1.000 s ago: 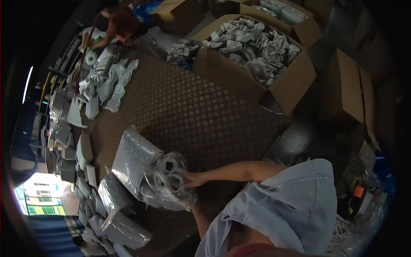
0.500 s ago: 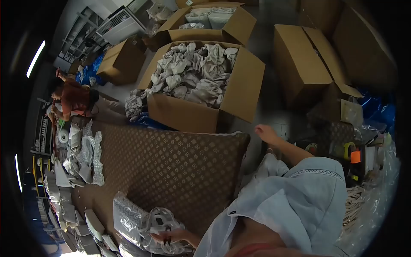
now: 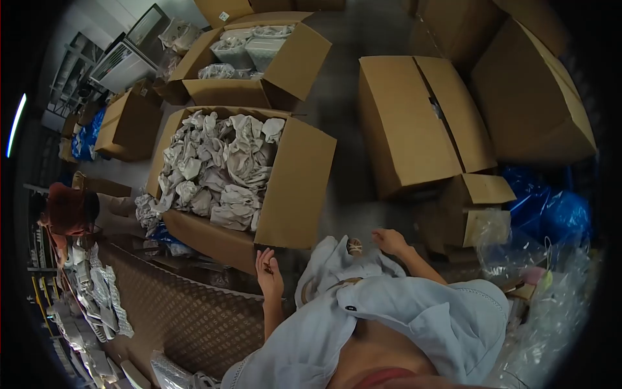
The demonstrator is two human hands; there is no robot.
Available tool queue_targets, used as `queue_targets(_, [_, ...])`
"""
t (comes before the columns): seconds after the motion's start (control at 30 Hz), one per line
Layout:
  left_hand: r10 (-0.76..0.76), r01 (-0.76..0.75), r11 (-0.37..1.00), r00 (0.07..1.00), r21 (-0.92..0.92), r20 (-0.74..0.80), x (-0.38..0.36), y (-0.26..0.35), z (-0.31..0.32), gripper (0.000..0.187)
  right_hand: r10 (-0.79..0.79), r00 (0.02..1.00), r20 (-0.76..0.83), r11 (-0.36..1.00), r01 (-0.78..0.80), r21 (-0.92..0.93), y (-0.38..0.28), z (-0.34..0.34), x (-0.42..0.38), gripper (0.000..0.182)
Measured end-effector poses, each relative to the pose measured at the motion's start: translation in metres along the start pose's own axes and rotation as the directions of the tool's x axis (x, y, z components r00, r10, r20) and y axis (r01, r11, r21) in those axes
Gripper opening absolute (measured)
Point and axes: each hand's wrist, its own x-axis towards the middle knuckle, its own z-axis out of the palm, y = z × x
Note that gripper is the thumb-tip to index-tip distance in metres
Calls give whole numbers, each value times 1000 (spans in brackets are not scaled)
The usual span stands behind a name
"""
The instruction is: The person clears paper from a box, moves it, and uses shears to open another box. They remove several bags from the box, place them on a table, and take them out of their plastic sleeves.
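My left hand (image 3: 269, 275) is raised at the near right corner of the carton of crumpled paper-like material (image 3: 223, 165), over the edge of the brown patterned table (image 3: 194, 314). Its fingers are stretched and apart. A small dark spot shows by them, too small to name. My right hand (image 3: 391, 242) hangs over the floor to the right, fingers loosely extended, with nothing visible in it. At the table's near edge lies a clear-wrapped grey packet (image 3: 170, 371), away from both hands.
A second open carton (image 3: 223, 91) holding wrapped packets stands behind. Large closed cartons (image 3: 414, 123) and blue plastic bags (image 3: 544, 211) are on the right. Clear plastic (image 3: 551, 318) hangs near my right side. At the left, a person in a red top (image 3: 68, 209) bends by stacked wrapped pieces (image 3: 97, 292).
My left hand has left the clear plastic by the wrapped packet and risen toward the carton. My body and view have turned right, away from the table.
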Motion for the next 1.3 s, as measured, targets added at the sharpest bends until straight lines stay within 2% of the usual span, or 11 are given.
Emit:
queue_targets(0.4, [-388, 315, 911, 874, 267, 292, 235, -25, 106, 37, -145, 987, 72, 987, 150, -65, -69, -126, 248, 30])
queue_targets(0.53, [-438, 446, 895, 872, 14, 218, 327, -39, 144, 42, -116, 981, 155, 982, 137, -128, -101, -181, 331, 31])
queue_targets(0.6, [-505, 511, 736, 851, -444, 141, 364, -10, 151, 42, -136, 977, 162, 975, 162, -154, -113, -204, 378, 31])
queue_targets(0.7, [-594, 611, 733, 789, -299, 157, 378, -25, 169, 48, -132, 969, 207, 969, 170, -177, -130, -215, 458, 34])
queue_targets(0.77, [-620, 613, 741, 782, -275, 72, 387, -13, 165, 44, -346, 938, 30, 931, 340, 132, -148, -210, 517, 32])
queue_targets(0.83, [-804, 670, 422, 588, -610, 90, 385, -25, 178, 44, -101, 962, 253, 888, -27, 459, -219, -224, 579, 25])
queue_targets(0.9, [-858, 672, 397, 514, -625, 8, 387, -20, 177, 44, -165, 955, 248, 857, 15, 515, -276, -218, 662, 21])
queue_targets(1.0, [-847, 694, 530, 464, -487, -261, 399, 2, 179, 44, -551, 832, 71, 811, 513, 282, -333, -153, 841, 43])
queue_targets(1.07, [-903, 666, 419, 234, -617, -361, 406, 19, 203, 42, -461, 853, 245, 877, 480, -18, -422, -154, 903, 63])
queue_targets(1.17, [-919, 730, 318, 79, -605, -387, 426, 47, 238, 41, -440, 898, -11, 885, 431, -174, -485, -93, 1012, 68])
queue_targets(1.3, [-962, 784, 257, 154, -565, -223, 532, 53, 248, 36, -495, 869, -26, 867, 491, -80, -504, -53, 1059, 45])
